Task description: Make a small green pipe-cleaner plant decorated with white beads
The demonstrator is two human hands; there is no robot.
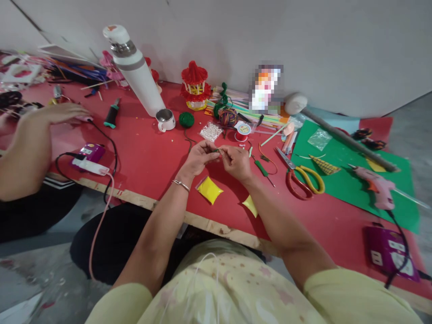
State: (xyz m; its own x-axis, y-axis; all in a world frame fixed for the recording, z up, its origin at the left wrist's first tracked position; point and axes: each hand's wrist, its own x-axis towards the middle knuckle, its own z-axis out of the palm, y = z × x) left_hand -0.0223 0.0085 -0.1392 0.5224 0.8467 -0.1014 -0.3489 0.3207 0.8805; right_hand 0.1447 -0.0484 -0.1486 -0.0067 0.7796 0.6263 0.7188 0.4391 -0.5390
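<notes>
The red tabletop [145, 153] carries everything within reach of the seated person. At its right lies a green sheet [344, 189], beneath the pink glue gun [380, 189]. The white bottle [141, 85] stands toward the wall, presumably to keep it out of the working area. The scissors [290, 165] rest open, handles toward the person, an arrangement that suits a quick pick-up. The left hand [199, 157] and right hand [238, 162] meet above the tabletop, the fingers of each closed in a pinch on a small green piece [218, 150], probably to steady it from both sides. Two yellow packets lie nearer the edge. The piece appears dark green and slender; its exact form is hidden by the fingertips.
</notes>
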